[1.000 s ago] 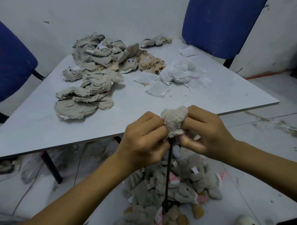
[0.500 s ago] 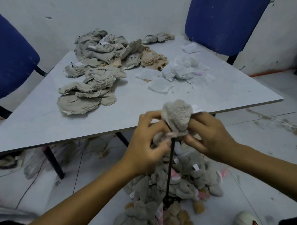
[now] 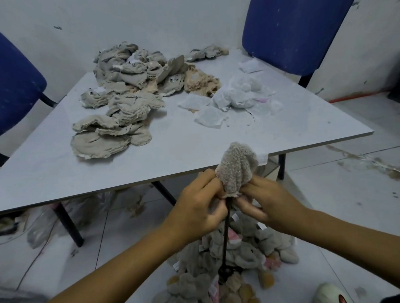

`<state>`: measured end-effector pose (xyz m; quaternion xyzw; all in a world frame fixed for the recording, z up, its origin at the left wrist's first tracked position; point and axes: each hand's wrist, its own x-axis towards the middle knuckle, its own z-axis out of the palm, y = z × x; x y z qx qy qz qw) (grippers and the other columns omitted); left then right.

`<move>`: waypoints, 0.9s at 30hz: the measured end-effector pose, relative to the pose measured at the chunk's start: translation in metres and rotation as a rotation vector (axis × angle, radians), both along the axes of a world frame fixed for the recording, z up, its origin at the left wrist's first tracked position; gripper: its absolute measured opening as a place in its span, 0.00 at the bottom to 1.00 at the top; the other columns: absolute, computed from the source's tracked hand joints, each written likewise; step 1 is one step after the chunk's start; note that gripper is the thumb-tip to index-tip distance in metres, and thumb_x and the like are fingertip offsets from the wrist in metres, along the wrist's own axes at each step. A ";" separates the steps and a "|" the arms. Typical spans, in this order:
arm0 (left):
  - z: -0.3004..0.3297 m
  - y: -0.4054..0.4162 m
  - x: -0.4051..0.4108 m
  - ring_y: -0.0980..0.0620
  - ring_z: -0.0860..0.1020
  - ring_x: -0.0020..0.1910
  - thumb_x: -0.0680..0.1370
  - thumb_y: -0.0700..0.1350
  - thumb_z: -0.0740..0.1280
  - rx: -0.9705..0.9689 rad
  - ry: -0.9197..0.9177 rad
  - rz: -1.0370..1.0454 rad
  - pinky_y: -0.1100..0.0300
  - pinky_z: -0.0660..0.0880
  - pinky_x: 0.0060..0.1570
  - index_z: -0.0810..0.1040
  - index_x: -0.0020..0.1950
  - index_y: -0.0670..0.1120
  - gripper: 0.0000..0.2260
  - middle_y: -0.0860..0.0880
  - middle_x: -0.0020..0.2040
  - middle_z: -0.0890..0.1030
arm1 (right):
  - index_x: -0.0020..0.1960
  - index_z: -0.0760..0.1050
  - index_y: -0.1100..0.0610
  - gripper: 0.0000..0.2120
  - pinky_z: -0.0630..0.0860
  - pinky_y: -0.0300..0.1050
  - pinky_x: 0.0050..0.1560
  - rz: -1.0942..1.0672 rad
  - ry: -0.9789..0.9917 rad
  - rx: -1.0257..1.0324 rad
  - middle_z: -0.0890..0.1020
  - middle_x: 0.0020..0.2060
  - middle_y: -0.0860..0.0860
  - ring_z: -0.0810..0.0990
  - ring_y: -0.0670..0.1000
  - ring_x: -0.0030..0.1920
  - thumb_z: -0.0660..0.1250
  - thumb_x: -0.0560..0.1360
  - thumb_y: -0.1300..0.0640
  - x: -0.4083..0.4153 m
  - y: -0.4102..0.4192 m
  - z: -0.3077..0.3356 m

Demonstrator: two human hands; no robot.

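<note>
Table (image 3: 194, 147): fabric pile (image 3: 127, 90) on far left, scraps (image 3: 233, 99) right of it; chair (image 3: 8, 79) off left side, second chair (image 3: 299, 25) behind right corner; before table, skin (image 3: 237, 168) atop upright rod (image 3: 225, 237), between left hand (image 3: 197, 211) and right hand (image 3: 268, 208), heap (image 3: 244, 252) on floor beneath.

It was a rough little workshop for plush toys. Heaps of flat grey fabric skins (image 3: 123, 102) covered the tabletop's (image 3: 183, 152) far left, and white pieces (image 3: 235, 97) lay at its far right. More plush parts (image 3: 244, 252) were piled on the stained tile floor (image 3: 356, 190) round an upright black rod (image 3: 225, 237) capped with a fuzzy skin (image 3: 237, 168). The bare walls (image 3: 165, 20) were scuffed.
</note>
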<state>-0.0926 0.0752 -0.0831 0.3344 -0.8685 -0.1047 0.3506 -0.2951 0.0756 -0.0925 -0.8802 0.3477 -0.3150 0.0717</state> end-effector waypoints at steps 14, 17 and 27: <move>0.108 -0.037 -0.014 0.48 0.72 0.35 0.69 0.39 0.66 0.199 0.315 -0.053 0.52 0.73 0.35 0.70 0.35 0.47 0.06 0.51 0.38 0.70 | 0.60 0.79 0.51 0.20 0.81 0.39 0.51 0.112 -0.116 0.453 0.84 0.51 0.44 0.84 0.47 0.52 0.75 0.71 0.46 -0.041 -0.026 0.120; 0.120 -0.052 -0.019 0.46 0.73 0.34 0.69 0.38 0.67 0.343 0.401 -0.069 0.51 0.73 0.36 0.72 0.37 0.42 0.04 0.48 0.36 0.72 | 0.55 0.81 0.57 0.18 0.83 0.49 0.49 0.070 -0.288 0.417 0.84 0.48 0.49 0.84 0.50 0.50 0.74 0.69 0.49 -0.031 -0.033 0.125; 0.117 -0.063 -0.019 0.50 0.68 0.34 0.72 0.39 0.66 0.573 0.556 -0.176 0.60 0.65 0.34 0.71 0.38 0.43 0.05 0.47 0.34 0.70 | 0.34 0.76 0.58 0.06 0.74 0.47 0.31 -0.177 -0.652 0.340 0.77 0.28 0.46 0.76 0.45 0.30 0.70 0.68 0.61 0.003 -0.053 0.117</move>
